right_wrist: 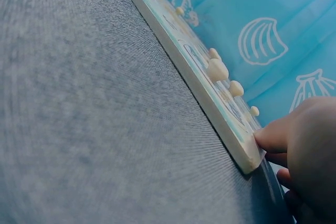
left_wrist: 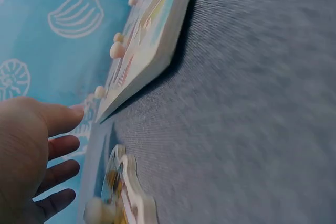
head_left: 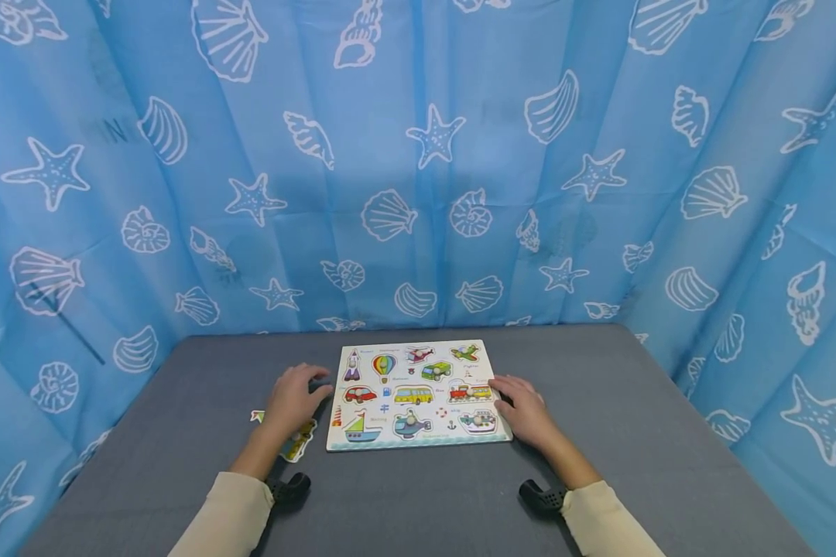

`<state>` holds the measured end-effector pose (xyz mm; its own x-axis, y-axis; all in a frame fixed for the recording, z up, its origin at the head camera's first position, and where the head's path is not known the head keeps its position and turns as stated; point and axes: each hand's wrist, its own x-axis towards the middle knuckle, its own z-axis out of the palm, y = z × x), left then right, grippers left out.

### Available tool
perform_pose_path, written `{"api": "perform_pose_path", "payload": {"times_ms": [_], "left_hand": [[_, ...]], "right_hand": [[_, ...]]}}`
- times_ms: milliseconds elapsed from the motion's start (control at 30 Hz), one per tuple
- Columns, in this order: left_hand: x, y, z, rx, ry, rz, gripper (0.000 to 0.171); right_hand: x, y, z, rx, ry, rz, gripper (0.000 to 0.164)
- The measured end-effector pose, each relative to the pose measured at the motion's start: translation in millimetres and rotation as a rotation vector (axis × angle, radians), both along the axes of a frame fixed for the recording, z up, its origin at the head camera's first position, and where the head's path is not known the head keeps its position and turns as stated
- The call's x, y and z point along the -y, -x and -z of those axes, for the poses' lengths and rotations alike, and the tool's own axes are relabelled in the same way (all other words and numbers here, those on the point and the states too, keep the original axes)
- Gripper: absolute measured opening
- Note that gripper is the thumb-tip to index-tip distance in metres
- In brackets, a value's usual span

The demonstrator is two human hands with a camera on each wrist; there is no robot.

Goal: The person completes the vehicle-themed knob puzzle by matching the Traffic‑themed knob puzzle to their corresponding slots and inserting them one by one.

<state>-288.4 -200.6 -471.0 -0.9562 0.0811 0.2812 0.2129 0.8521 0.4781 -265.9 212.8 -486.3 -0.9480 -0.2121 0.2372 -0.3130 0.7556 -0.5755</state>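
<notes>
A wooden peg puzzle board (head_left: 383, 408) with vehicle pictures lies flat on the table, its round knobs standing up in both wrist views. Beside its left edge my left hand (head_left: 296, 398) hovers with fingers spread and relaxed, apart from the board and holding nothing. Under and beside that hand lies a loose puzzle piece (head_left: 299, 442) with yellow on it; its knob and pale edge show in the left wrist view. Part of another piece (head_left: 257, 416) with green and red shows left of the wrist. My right hand (head_left: 527, 411) grips the board's right edge, thumb at the near corner (right_wrist: 254, 156).
A grey cloth covers the table (head_left: 418, 503). Behind it and along the sides hangs a blue curtain (head_left: 418, 232) printed with white shells and starfish. Each wrist wears a black band with a curved mount (head_left: 292, 489).
</notes>
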Motion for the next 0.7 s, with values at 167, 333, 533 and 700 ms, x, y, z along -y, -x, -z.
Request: {"api": "perform_pose_path", "payload": {"times_ms": [167,333,533,700], "left_hand": [[2.4,-10.8,-3.8,-0.02,0.015,0.008,0.03],[5.3,-21.3,-5.1,-0.017,0.019,0.021,0.027],[11.0,-34.9,-4.1,-0.028,0.06,0.04,0.021],[15.9,-44.2,-2.9,-0.011,0.089,0.027,0.016]], "right_hand": [[-0.3,-1.2,0.6,-0.025,0.019,-0.011,0.04],[1.0,-3.9,-0.7,-0.08,0.031,-0.019,0.038],[0.2,-2.3,-0.7,-0.014,0.024,-0.006,0.04],[-0.1,-1.0,-0.8,0.01,0.0,0.004,0.04]]}}
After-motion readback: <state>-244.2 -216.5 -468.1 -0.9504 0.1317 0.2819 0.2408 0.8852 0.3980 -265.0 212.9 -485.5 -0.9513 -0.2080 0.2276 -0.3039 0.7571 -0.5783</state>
